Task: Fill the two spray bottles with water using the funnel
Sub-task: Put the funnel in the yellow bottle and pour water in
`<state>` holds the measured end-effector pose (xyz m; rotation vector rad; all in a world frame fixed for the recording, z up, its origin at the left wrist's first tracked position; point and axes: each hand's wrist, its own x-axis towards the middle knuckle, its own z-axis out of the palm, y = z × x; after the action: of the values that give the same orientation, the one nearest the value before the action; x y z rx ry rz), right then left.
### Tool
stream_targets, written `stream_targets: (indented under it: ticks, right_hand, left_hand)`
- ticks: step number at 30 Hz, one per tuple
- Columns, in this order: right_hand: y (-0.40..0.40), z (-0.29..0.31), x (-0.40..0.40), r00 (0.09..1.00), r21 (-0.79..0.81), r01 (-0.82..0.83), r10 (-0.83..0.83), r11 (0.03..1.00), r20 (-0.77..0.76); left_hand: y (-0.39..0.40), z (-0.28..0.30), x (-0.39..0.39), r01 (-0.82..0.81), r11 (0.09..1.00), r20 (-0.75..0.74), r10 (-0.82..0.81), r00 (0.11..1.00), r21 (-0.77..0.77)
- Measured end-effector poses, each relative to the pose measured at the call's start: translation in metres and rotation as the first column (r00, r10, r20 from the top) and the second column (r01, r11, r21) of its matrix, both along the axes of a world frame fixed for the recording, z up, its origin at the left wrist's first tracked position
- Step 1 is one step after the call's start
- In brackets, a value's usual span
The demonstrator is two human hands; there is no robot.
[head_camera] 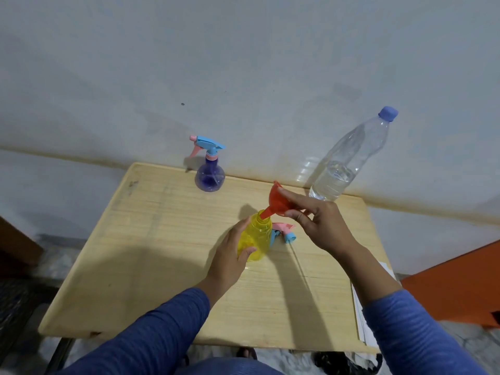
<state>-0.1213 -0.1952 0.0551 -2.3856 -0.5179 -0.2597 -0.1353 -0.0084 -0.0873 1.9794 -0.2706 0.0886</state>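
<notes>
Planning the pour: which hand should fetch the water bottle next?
Right. The water bottle stands far right, beyond the right hand pinching the funnel. The left hand holds the yellow bottle.

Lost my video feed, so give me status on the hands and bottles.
Left hand grips yellow spray bottle. Right hand pinches red funnel, spout at bottle mouth, tilted. Water bottle capped. Nothing blocking.

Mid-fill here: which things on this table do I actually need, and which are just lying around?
Needed: yellow spray bottle, red funnel, water bottle, purple spray bottle, detached spray head.

Lying about: white papers at the table's right edge.
</notes>
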Motion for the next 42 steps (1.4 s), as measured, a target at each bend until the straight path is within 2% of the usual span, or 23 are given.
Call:
stream_targets:
  ticks: [6, 17, 24, 27, 30, 32, 34, 36, 38, 40, 42]
  right_hand:
    - [0.008, -0.004, -0.001, 0.998, 0.090, -0.051, 0.054, 0.995, -0.026]
    - [0.010, -0.010, -0.005, 0.990, 0.072, -0.119, 0.124, 0.990, -0.065]
    - [0.005, 0.002, -0.007, 0.992, 0.055, -0.120, 0.122, 0.991, -0.030]
    - [0.002, 0.005, -0.005, 1.000, 0.151, -0.001, 0.003, 0.989, -0.013]
    - [-0.003, 0.001, 0.001, 0.974, 0.247, 0.227, -0.219, 0.942, -0.061]
    - [-0.008, 0.000, 0.007, 0.928, 0.158, 0.362, -0.339, 0.919, -0.152]
    - [-0.017, -0.006, 0.016, 0.868, -0.081, 0.407, -0.413, 0.910, -0.277]
    - [-0.025, -0.012, 0.025, 0.801, -0.359, 0.314, -0.448, 0.879, -0.397]
    - [-0.028, -0.015, 0.034, 0.753, -0.587, 0.145, -0.474, 0.796, -0.456]
    - [-0.028, -0.013, 0.041, 0.741, -0.720, 0.013, -0.490, 0.694, -0.460]
    - [-0.029, -0.006, 0.045, 0.742, -0.771, 0.001, -0.517, 0.637, -0.427]
  left_hand:
    - [-0.001, -0.001, 0.000, -0.016, 1.000, -0.023, 0.015, 1.000, -0.009]
    - [-0.002, 0.003, -0.002, -0.007, 1.000, 0.001, 0.007, 1.000, -0.029]
    - [0.000, 0.006, 0.001, -0.005, 1.000, -0.078, 0.004, 0.997, -0.015]
    - [0.005, 0.007, 0.004, 0.035, 0.999, -0.076, -0.035, 0.997, 0.000]
    - [0.015, 0.007, 0.009, 0.069, 0.996, -0.094, -0.063, 0.994, 0.059]
    - [0.025, 0.008, 0.014, 0.105, 0.987, -0.128, -0.089, 0.988, 0.118]
    - [0.036, 0.014, 0.021, 0.146, 0.970, -0.171, -0.113, 0.979, 0.194]
    - [0.046, 0.023, 0.033, 0.171, 0.938, -0.187, -0.117, 0.975, 0.303]
    - [0.054, 0.035, 0.050, 0.199, 0.870, -0.214, -0.112, 0.970, 0.450]
    - [0.059, 0.052, 0.071, 0.265, 0.776, -0.316, -0.089, 0.945, 0.573]
    - [0.059, 0.074, 0.092, 0.347, 0.663, -0.401, -0.076, 0.913, 0.663]
